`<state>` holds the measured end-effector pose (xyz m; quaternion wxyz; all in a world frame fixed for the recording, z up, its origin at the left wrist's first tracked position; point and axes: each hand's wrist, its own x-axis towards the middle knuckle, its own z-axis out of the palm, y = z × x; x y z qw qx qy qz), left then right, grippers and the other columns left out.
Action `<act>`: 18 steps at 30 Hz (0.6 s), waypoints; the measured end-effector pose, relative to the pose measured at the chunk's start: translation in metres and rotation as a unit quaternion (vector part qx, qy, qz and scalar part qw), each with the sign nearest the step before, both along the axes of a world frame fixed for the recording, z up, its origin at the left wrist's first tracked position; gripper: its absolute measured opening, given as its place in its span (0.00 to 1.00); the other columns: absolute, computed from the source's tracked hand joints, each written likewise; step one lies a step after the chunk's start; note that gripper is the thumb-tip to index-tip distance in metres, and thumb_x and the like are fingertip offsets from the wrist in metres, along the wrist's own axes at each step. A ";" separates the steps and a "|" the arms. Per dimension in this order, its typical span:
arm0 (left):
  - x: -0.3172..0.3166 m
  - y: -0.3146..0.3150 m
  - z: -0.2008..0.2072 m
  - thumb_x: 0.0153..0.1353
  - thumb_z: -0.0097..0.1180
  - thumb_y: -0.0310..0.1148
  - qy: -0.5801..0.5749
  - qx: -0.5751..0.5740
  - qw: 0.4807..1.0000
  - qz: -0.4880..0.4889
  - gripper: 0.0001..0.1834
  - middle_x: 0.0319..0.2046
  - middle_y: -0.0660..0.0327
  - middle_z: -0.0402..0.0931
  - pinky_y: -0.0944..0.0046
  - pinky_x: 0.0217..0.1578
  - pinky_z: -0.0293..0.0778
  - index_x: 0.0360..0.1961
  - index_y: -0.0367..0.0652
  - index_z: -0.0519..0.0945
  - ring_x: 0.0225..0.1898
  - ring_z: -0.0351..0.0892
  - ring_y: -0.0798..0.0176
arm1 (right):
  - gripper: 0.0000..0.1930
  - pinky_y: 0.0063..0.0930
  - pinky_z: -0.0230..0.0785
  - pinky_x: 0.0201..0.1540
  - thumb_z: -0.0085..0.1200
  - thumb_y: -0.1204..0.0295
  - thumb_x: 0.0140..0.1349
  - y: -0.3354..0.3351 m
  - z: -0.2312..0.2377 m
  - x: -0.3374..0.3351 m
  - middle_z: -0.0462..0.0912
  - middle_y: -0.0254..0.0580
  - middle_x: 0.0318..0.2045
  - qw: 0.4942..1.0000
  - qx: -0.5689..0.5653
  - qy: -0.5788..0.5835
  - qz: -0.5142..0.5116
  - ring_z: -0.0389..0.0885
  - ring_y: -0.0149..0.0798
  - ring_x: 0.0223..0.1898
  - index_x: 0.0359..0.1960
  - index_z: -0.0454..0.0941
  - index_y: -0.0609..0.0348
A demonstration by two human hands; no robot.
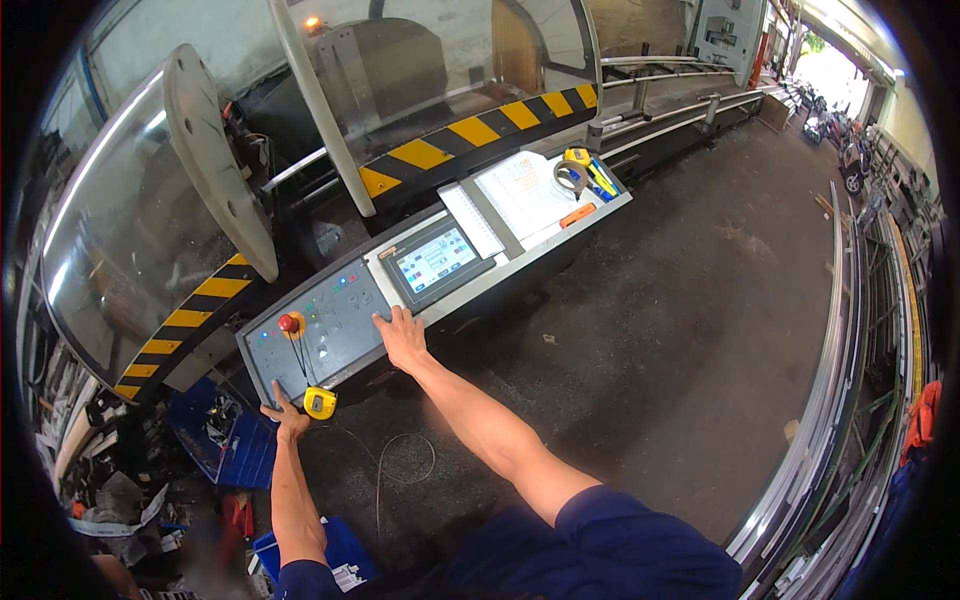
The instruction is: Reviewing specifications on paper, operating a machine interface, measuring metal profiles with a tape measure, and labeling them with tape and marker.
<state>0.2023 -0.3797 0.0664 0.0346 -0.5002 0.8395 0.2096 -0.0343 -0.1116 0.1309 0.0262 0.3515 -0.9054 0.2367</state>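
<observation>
My left hand is at the lower left corner of the grey control panel, one finger stretched up onto its face. It holds nothing that I can see. A yellow tape measure hangs beside it on a dark cord from the red emergency stop button. My right hand rests its spread fingers on the console's near edge, just below the lit touchscreen, with nothing in its grasp. Small lit indicators show on the panel between my hands.
Right of the screen lie paper sheets, a tape roll, an orange cutter and another yellow tape measure. Behind stand clear machine guards with yellow-black stripes. Blue bins are at lower left; long metal bars lie right.
</observation>
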 end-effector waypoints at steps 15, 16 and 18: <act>0.005 0.006 0.006 0.50 0.60 0.22 0.052 0.045 0.997 0.038 0.68 0.65 0.25 0.01 0.52 0.68 0.59 0.75 0.74 0.22 0.73 0.23 0.18 | 0.30 0.42 0.65 0.56 0.62 0.77 0.53 0.035 -0.020 0.016 0.70 0.44 0.54 0.982 -0.131 0.102 0.087 0.70 0.47 0.59 0.61 0.74 0.52; 0.004 0.007 0.006 0.50 0.60 0.22 0.054 0.043 0.997 0.029 0.68 0.65 0.24 0.01 0.52 0.69 0.57 0.75 0.73 0.22 0.72 0.22 0.18 | 0.30 0.42 0.65 0.56 0.62 0.77 0.53 0.040 -0.024 0.015 0.70 0.44 0.54 0.982 -0.130 0.104 0.088 0.70 0.47 0.59 0.61 0.74 0.52; 0.005 0.001 0.003 0.49 0.59 0.22 0.057 0.039 0.997 0.022 0.67 0.65 0.24 0.01 0.51 0.70 0.55 0.75 0.71 0.22 0.72 0.21 0.17 | 0.34 0.44 0.62 0.58 0.66 0.77 0.47 0.044 -0.027 0.015 0.69 0.42 0.56 0.970 -0.201 0.092 0.102 0.70 0.46 0.60 0.60 0.74 0.53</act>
